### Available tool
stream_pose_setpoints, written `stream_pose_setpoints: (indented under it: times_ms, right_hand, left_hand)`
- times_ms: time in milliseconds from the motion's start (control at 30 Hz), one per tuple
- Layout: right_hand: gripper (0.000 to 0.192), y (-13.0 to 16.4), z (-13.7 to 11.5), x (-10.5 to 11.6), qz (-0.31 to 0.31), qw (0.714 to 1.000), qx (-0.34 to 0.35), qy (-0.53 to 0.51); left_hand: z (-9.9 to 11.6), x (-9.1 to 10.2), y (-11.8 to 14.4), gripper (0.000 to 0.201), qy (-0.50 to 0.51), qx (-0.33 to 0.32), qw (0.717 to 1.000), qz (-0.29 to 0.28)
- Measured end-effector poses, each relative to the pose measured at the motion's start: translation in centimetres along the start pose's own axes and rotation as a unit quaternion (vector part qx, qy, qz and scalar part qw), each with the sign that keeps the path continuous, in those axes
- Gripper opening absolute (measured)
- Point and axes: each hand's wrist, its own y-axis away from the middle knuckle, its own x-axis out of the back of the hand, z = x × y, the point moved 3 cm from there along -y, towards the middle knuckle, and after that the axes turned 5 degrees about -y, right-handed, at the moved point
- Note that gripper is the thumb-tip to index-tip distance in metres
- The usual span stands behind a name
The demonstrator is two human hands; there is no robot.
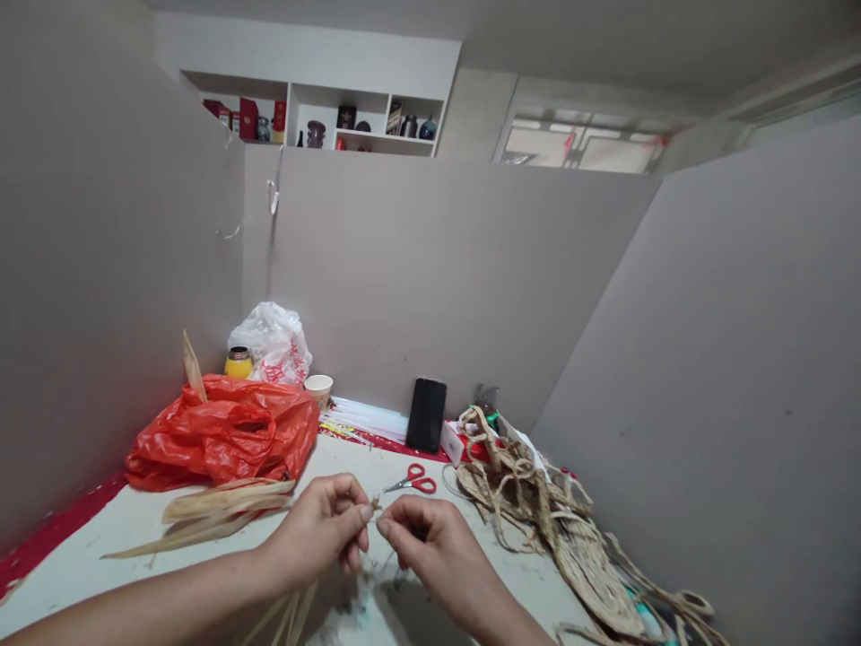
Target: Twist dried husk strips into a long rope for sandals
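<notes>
My left hand [333, 520] is closed in a pinch, with the small tan end of a dried leaf strand [376, 504] sticking out between thumb and forefinger. Below that hand hang several pale strands [289, 619], partly hidden by the wrist. Close on its right, my right hand [430, 538] also has thumb and fingertips pressed together. Whatever lies in that pinch is too small to tell. Just beyond the hands lie small scissors [413, 480] with red handles. Flat dried leaves [221, 511] rest to the left of my left hand.
A red plastic bag [229, 435] sits at the left, with a white bag [273, 341], a yellow jar [238, 363] and a paper cup [318, 391] behind it. A phone [426, 414] leans on the back partition [430, 269]. Braided cord [538, 502] is heaped at the right.
</notes>
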Motion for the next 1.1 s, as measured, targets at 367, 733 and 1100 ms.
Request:
stream_pose_setpoints:
  times_ms: [367,733,1100]
  right_hand:
    - [0.02,1.0,-1.1,2.5,-0.04,0.989,0.048,0.132]
    - [0.018,0.6,-1.3,2.4,-0.073,0.994,0.041,0.065]
    - [0.023,1.9,-1.3,-0.2,-0.077,0.958,0.092,0.259]
  left_hand:
    - [0.3,0.4,0.0,0.033,-0.119,0.022,0.993,-0.007]
    - [1.6,-0.9,1.5,0.033,0.0,0.046,0.985,-0.165]
    - [0.8,0.3,0.7,0.03,-0.071,-0.044,0.996,0.035]
